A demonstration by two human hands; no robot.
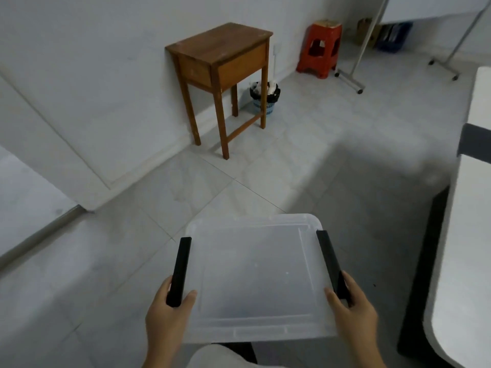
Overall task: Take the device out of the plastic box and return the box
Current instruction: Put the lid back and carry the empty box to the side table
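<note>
Box (pixel 255 277) contents indiscernible through lid

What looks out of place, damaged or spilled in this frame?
Nothing stands out. Both hands, left and right, hold the lidded plastic box level by its black side latches. The wooden table and red stool stand upright; the floor shows no spill.

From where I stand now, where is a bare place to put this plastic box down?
The wooden table top is bare. The floor before it is free up to the white wall. Beside the table's legs stands a bin; farther right, a red stool.
</note>
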